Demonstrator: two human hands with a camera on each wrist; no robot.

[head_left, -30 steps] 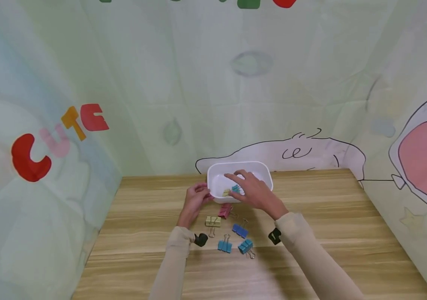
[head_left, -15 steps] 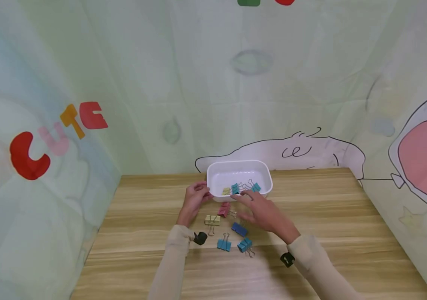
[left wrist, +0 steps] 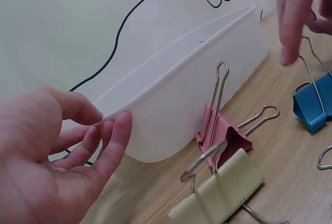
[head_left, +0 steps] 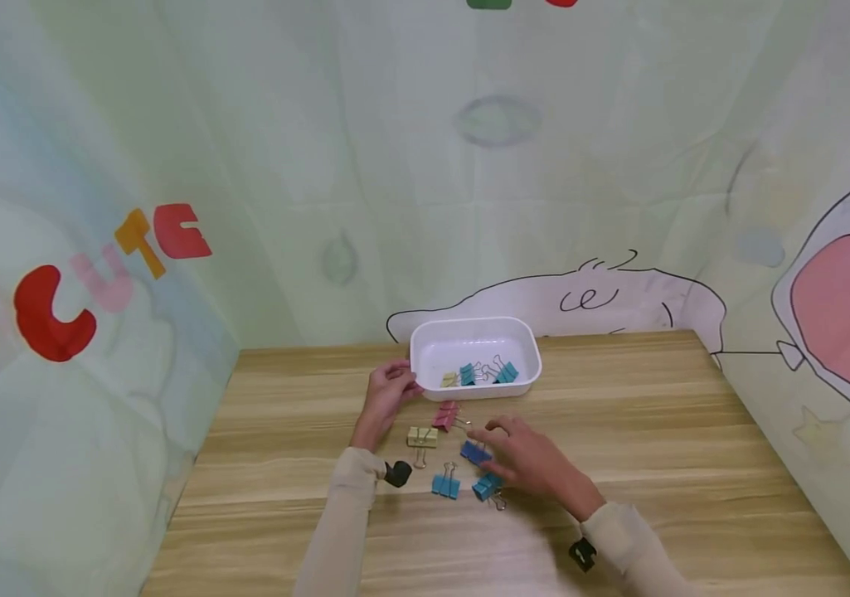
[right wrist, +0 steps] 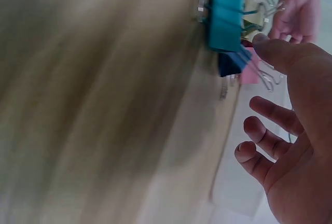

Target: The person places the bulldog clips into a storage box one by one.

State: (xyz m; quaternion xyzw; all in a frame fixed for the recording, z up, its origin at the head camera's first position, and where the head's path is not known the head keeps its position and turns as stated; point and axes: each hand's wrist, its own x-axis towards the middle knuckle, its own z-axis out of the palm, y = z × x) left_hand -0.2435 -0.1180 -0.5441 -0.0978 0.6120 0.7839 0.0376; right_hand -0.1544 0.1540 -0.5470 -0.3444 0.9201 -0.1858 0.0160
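Note:
My left hand [head_left: 383, 400] pinches the rim of a white plastic tub [left wrist: 171, 105] at its left end, thumb and fingertips at the edge. Inside the tub lie a yellow binder clip [head_left: 449, 381] and teal binder clips [head_left: 505, 373]. My right hand [head_left: 532, 464] is over the table with its fingers spread and nothing between them. Its fingers are close by a dark blue binder clip [head_left: 473, 453] and a teal binder clip [right wrist: 226, 19]. A pink binder clip [left wrist: 220, 133] and a pale yellow binder clip [left wrist: 220, 190] lie in front of the tub.
Another light blue binder clip [head_left: 445, 487] lies nearer me on the wooden table [head_left: 283, 514]. Behind the tub, a printed cloth backdrop [head_left: 305, 207] rises along the table's back edge and sides.
My right hand has drawn back from inside the tub toward me, down to the clips on the table. A teal binder clip now shows at the tub's right. The left hand stays put.

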